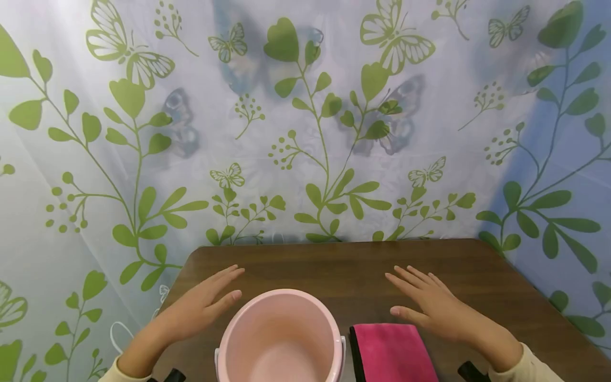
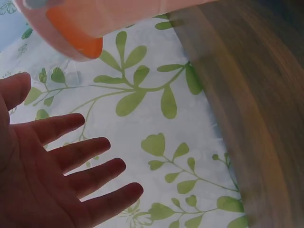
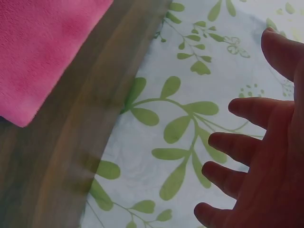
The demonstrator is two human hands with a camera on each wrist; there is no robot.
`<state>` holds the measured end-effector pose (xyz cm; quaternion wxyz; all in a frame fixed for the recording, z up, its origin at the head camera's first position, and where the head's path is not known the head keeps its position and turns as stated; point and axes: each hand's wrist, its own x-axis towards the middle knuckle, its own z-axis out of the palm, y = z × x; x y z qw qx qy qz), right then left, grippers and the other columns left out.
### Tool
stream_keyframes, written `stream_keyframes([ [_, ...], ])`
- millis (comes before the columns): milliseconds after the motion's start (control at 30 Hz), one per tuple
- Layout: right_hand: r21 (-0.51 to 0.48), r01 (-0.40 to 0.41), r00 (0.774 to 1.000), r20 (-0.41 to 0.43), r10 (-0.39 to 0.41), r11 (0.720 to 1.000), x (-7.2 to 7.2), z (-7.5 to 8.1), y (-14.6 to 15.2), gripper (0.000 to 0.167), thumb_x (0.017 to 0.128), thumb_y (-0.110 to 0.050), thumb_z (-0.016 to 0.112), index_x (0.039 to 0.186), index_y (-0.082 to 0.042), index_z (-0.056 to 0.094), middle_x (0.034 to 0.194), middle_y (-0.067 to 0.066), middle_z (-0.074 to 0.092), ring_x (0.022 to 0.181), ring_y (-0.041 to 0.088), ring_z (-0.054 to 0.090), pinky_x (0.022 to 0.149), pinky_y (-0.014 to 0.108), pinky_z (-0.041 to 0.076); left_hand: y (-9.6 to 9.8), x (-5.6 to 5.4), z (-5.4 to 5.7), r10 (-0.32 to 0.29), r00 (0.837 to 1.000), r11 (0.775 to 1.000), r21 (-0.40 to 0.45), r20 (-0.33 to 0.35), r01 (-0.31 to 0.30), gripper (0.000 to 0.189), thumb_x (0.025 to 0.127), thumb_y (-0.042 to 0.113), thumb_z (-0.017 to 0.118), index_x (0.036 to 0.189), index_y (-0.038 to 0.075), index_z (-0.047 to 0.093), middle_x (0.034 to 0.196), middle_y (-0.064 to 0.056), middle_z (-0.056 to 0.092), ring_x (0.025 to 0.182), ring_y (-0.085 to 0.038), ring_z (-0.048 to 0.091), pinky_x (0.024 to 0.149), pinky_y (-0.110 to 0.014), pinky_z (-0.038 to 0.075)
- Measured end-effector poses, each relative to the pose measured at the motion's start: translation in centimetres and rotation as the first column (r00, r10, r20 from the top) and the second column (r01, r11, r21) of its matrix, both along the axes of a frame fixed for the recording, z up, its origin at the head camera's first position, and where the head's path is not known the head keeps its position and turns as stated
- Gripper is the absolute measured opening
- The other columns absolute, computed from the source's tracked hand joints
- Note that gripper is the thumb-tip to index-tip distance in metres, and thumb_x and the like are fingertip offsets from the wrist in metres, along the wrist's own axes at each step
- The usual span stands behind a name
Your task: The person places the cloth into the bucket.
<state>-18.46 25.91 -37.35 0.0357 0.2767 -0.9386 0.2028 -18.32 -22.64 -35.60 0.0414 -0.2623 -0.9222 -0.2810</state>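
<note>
A pink bucket (image 1: 281, 297) with pale handle mounts at its sides stands at the table's near edge, and its inside shows nothing in it. To its right lies a folded bright pink cloth (image 1: 393, 350) with a black edge on its left. My left hand (image 1: 202, 305) hovers left of the bucket, fingers straight, touching nothing. Above and right of the cloth, my right hand (image 1: 429, 305) is held with fingers spread and nothing in it. The left wrist view shows the left palm (image 2: 42, 175) apart from the bucket; the right wrist view shows the right fingers (image 3: 232, 175) apart from the cloth.
The dark brown wooden table (image 1: 310, 265) reaches back to a white curtain (image 1: 305, 132) printed with green leaves and butterflies, which also hangs along both sides. A white cord (image 1: 114, 339) loops at the left, beside the left forearm.
</note>
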Motion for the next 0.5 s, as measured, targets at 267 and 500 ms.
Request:
stream_keyframes([
  [267, -0.028, -0.026, 1.0, -0.004, 0.026, 0.999, 0.5, -1.7, 0.4, 0.064, 0.099, -0.044, 0.064, 0.153, -0.013, 0.047, 0.156, 0.018, 0.041, 0.141, 0.052, 0.03, 0.101, 0.079, 0.021, 0.3, 0.1, -0.8, -0.028, 0.999, 0.999, 0.038, -0.017, 0.029, 0.05, 0.107, 0.035, 0.053, 0.15, 0.011, 0.049, 0.151, -0.009, 0.049, 0.14, -0.033, 0.044, 0.107, -0.059, 0.038],
  [500, -0.065, -0.016, 1.0, 0.023, 0.017, 0.998, 0.9, -2.7, 0.8, 0.065, 0.098, -0.044, 0.065, 0.152, -0.012, 0.048, 0.154, 0.019, 0.043, 0.14, 0.054, 0.031, 0.1, 0.079, 0.019, 0.4, 0.2, -1.1, -0.045, 0.999, 0.997, 0.057, -0.008, 0.046, 0.048, 0.107, 0.034, 0.053, 0.149, 0.011, 0.049, 0.149, -0.005, 0.052, 0.138, -0.03, 0.046, 0.106, -0.058, 0.04],
])
